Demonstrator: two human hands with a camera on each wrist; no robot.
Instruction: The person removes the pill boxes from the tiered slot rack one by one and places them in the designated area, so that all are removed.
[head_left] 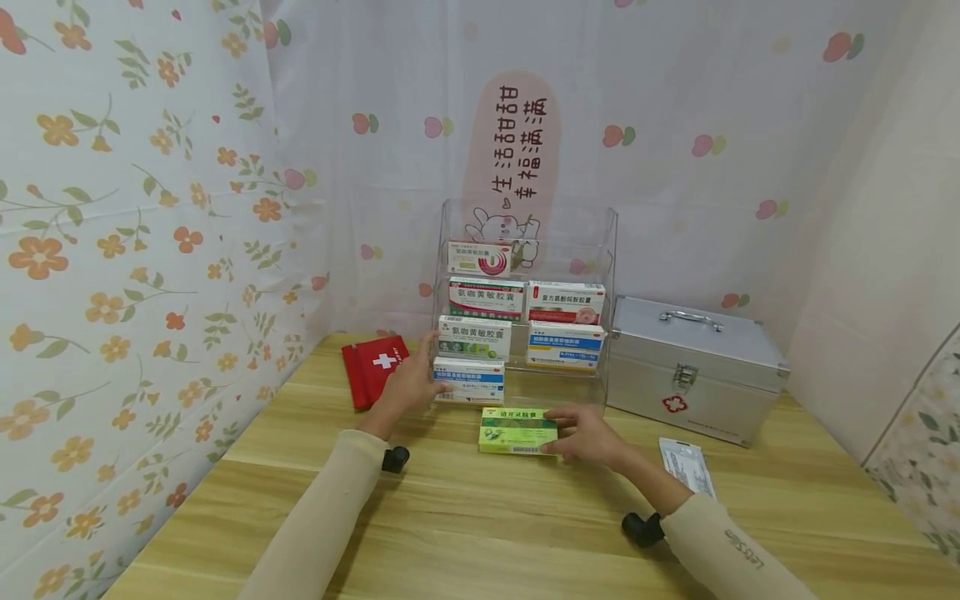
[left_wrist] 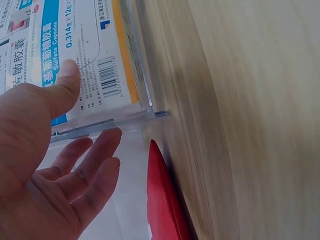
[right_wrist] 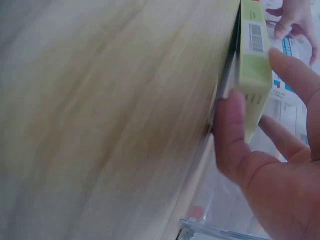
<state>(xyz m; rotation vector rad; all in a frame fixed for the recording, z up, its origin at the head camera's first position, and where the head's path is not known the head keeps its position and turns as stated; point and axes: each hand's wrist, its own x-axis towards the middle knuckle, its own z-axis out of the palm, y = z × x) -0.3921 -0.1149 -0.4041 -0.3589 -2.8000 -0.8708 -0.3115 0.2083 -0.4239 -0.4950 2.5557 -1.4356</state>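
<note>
Rack (head_left: pixel 607 250) of clear acrylic stands at the back of my counter (head_left: pixel 480 517), tiers holding medicine boxes. My left grip (head_left: pixel 411 379) rests at the rack's lower left corner, fingers straight, thumb against the clear front over the blue-and-white box (head_left: pixel 468 381); it holds nothing. Just in front of the rack lies the green box (head_left: pixel 518 430), flat on the counter. My right grip (head_left: pixel 588 433) pinches its right end, thumb and fingers curled around it. Left of the rack: red pouch (head_left: pixel 372 369). Right of it: silver case (head_left: pixel 693 367), white sachet (head_left: pixel 686 465) nearer me.
</note>
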